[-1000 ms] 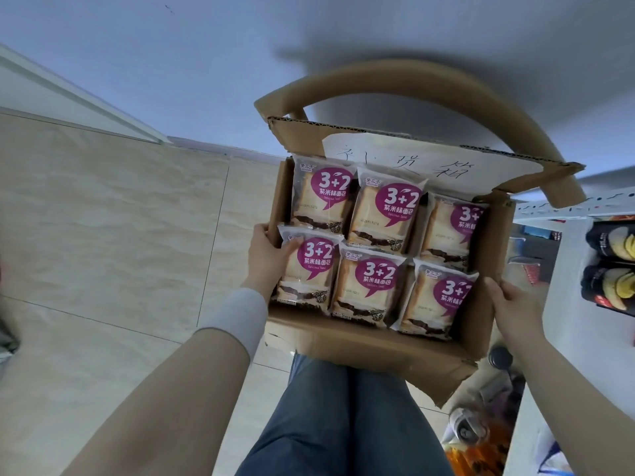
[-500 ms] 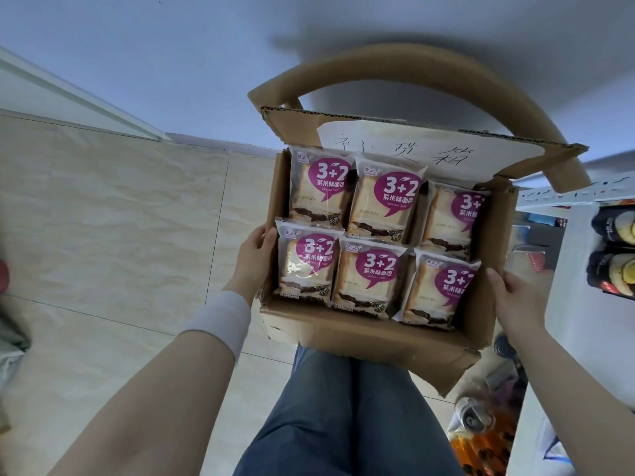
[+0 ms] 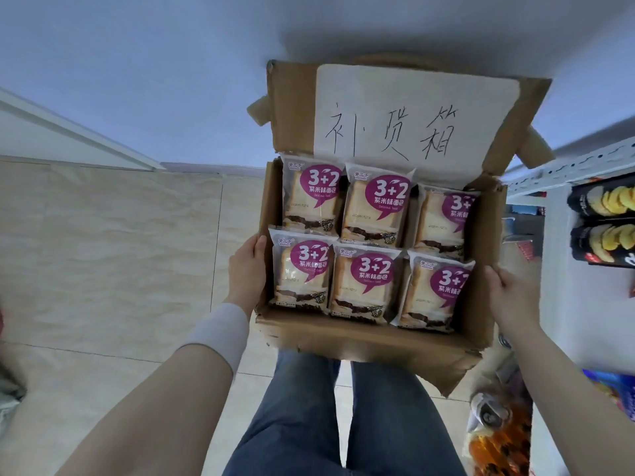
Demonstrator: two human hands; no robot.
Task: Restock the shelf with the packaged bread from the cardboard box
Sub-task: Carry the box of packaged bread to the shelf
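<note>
The cardboard box [image 3: 364, 341] is held open-topped above the person's legs in blue jeans [image 3: 343, 417], over a beige tiled floor [image 3: 120, 252]. The left hand [image 3: 245, 273] grips the box's left wall, thumb at the rim. The right hand [image 3: 512, 297] grips the right wall. Inside sit six packs of packaged bread [image 3: 367, 283] in two rows of three, with purple "3+2" labels facing up. The far flap [image 3: 292, 108] stands raised and carries a white paper sheet [image 3: 415, 111] with handwritten characters. To the right is a white shelf [image 3: 556, 173] holding black crisp canisters [image 3: 604, 204].
</note>
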